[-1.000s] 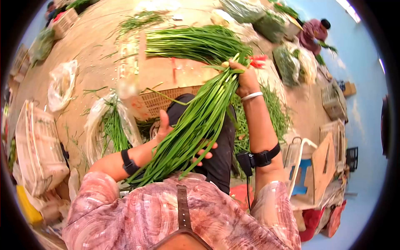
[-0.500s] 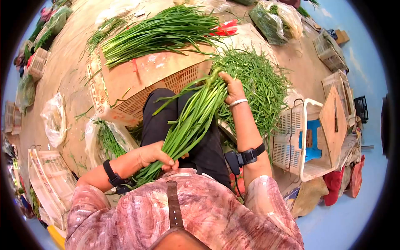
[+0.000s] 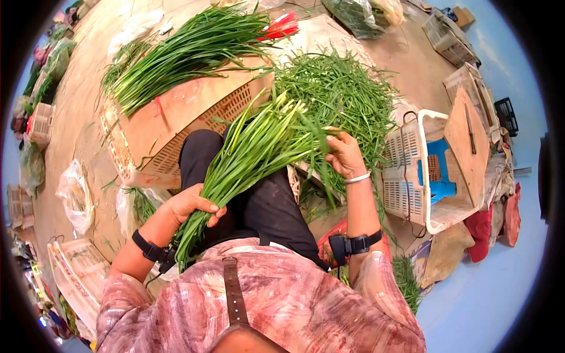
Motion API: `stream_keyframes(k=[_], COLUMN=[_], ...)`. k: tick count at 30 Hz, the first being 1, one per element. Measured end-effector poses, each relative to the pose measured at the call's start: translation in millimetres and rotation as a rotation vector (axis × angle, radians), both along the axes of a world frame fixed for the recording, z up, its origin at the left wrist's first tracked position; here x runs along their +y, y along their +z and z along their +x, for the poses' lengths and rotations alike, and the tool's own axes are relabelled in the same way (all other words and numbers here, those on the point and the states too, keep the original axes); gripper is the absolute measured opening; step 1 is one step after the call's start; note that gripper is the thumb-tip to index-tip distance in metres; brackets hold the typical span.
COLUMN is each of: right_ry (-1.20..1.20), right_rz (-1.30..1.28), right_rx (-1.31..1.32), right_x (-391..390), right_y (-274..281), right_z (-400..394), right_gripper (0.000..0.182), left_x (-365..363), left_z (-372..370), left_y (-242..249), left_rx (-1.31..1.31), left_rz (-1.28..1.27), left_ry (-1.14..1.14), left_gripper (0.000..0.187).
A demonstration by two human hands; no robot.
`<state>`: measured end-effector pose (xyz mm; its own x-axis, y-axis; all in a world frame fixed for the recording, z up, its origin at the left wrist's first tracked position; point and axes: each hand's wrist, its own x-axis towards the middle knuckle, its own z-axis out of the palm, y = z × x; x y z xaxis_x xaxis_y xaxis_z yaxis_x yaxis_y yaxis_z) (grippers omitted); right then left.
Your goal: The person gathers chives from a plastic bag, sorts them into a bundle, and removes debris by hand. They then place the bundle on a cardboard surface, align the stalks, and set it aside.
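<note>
My left hand (image 3: 194, 206) is wrapped round the lower part of a bunch of garlic chives (image 3: 256, 144). The bunch slants up over my lap, its pale stem ends fanned out at the far end. On the right of it, my right hand (image 3: 345, 154) is closed with thumb and fingers together on a few loose chive leaves (image 3: 318, 141), some hanging below the hand, slightly blurred. Just beyond lies a spread-out heap of green leaves (image 3: 341, 88). A larger pile of long chives (image 3: 194, 53) rests on a board (image 3: 176, 112) over a crate, with red ties (image 3: 281, 26) at its right end.
On the right stands a white plastic crate (image 3: 403, 173) holding something blue, with a wooden board (image 3: 468, 135) leaning on it. Plastic bags (image 3: 76, 197) lie on the floor to the left, near another crate (image 3: 76, 265). More crates (image 3: 450, 38) line the blue wall.
My right hand has left the stem end and moved right and down, drawing a few leaves away. The bunch's stem ends have spread apart. My left hand still grips it, slightly further left.
</note>
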<state>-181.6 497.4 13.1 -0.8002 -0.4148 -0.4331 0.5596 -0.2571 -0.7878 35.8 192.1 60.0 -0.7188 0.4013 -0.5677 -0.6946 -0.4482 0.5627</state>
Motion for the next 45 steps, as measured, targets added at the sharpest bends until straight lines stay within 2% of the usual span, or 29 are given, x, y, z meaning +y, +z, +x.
stream_keyframes(k=[1, 3, 5, 7, 9, 13, 15, 17, 18, 19, 21, 22, 24, 25, 26, 27, 29, 30, 31, 34, 36, 37, 38, 39, 40, 41, 43, 44, 45], right_ry=[0.006, 0.007, 0.056, -0.059, -0.047, -0.282, -0.485, -0.741, -0.89, -0.859, -0.343, -0.188, 0.161, 0.358, 0.462, 0.49, 0.344, 0.236, 0.163, 0.029, -0.06, -0.265, -0.45, -0.617, -0.605, -0.335, -0.075, -0.103, -0.061], right_rz=[-0.007, -0.022, -0.097, -0.159, -0.151, -0.176, -0.145, -0.235, -0.148, 0.158, 0.658, 0.734, 0.567, 0.495, 0.454, 0.438, 0.443, 0.396, 0.284, 0.256, 0.561, 0.502, 0.225, 0.087, 0.328, 1.069, 1.567, 1.242, 0.928], right_rx=[-0.004, 0.041, 0.025, -0.168, -0.155, -0.161, -0.091, -0.074, -0.041, 0.064, 0.223, 0.318, 0.241, 0.21, 0.228, 0.245, 0.44, 0.443, 0.552, 0.722, 0.469, 0.393, 0.264, 0.205, 0.255, 0.439, 0.923, 0.816, 0.66], right_x=[0, 6, 15, 17, 27, 54, 69, 87, 93, 96, 83, 62, 25, 13, 5, -1, -3, -3, 0, 7, 27, 40, 64, 81, 101, 105, 84, 60, 23], right_y=[-4, -12, -17, -20, -41, -73, -77, -89, -89, -91, -57, -30, -1, 5, 4, 1, -2, 16, 22, 9, 4, -3, -19, -28, -41, -29, -16, -7, 31], right_z=[0, 0, -4, -6, -12, -38, -57, -81, -89, -94, -83, -69, -45, -37, -29, -26, -26, -19, -16, -25, -42, -53, -72, -86, -100, -102, -88, -79, -52], right_gripper=[0.027, 0.027, 0.022, 0.015, 0.01, 0.006, 0.007, 0.007, 0.007, 0.021, 0.047, 0.072, 0.085, 0.085, 0.073, 0.044, 0.017, 0.009, 0.012, 0.017, 0.012, 0.011, 0.013, 0.014, 0.017, 0.028, 0.048, 0.063, 0.066], left_x=[-1, 1, 4, -3, -3, -2, -4, -3, -2, -1, 0, 1, 1, 2, 4, 6, 9, 10, 8, 3, 2, 3, 2, 0, -2, -1, 0, 0, 1], left_z=[2, 1, 5, 13, 18, 17, 17, 16, 15, 16, 14, 13, 14, 14, 14, 12, 11, 12, 14, 16, 14, 16, 19, 20, 19, 17, 14, 14, 14], left_y=[0, 3, 7, -3, -9, -2, -2, -6, -6, -6, -5, -4, -5, -4, -2, 2, 23, 30, 29, 12, 5, 6, 5, 4, 3, 4, 6, 5, 2], left_rx=[-0.004, -0.027, -0.005, -0.062, -0.075, -0.1, -0.111, -0.098, -0.098, -0.101, -0.1, -0.113, -0.16, -0.164, -0.16, -0.154, -0.088, -0.032, -0.043, -0.17, -0.175, -0.176, -0.185, -0.19, -0.186, -0.179, -0.176, -0.166, -0.173], left_rz=[-0.007, 0.174, 0.183, 0.196, 0.22, 0.199, 0.187, 0.221, 0.224, 0.199, 0.174, 0.162, 0.179, 0.179, 0.117, 0.054, -0.023, -0.095, -0.094, -0.046, 0.031, 0.067, 0.067, 0.051, 0.036, 0.036, 0.015, 0.021, 0.021], left_ry=[0.006, -0.046, -0.024, -0.013, -0.018, -0.003, -0.009, -0.034, -0.037, -0.033, -0.029, -0.011, 0.004, -0.004, 0.011, 0.031, 0.033, 0.027, 0.029, 0.08, 0.071, 0.079, 0.09, 0.088, 0.079, 0.075, 0.064, 0.064, 0.061], left_gripper=[0.025, 0.032, 0.033, 0.036, 0.038, 0.027, 0.024, 0.024, 0.024, 0.025, 0.027, 0.027, 0.026, 0.026, 0.027, 0.028, 0.028, 0.028, 0.028, 0.026, 0.024, 0.024, 0.024, 0.024, 0.025, 0.025, 0.026, 0.027, 0.027])
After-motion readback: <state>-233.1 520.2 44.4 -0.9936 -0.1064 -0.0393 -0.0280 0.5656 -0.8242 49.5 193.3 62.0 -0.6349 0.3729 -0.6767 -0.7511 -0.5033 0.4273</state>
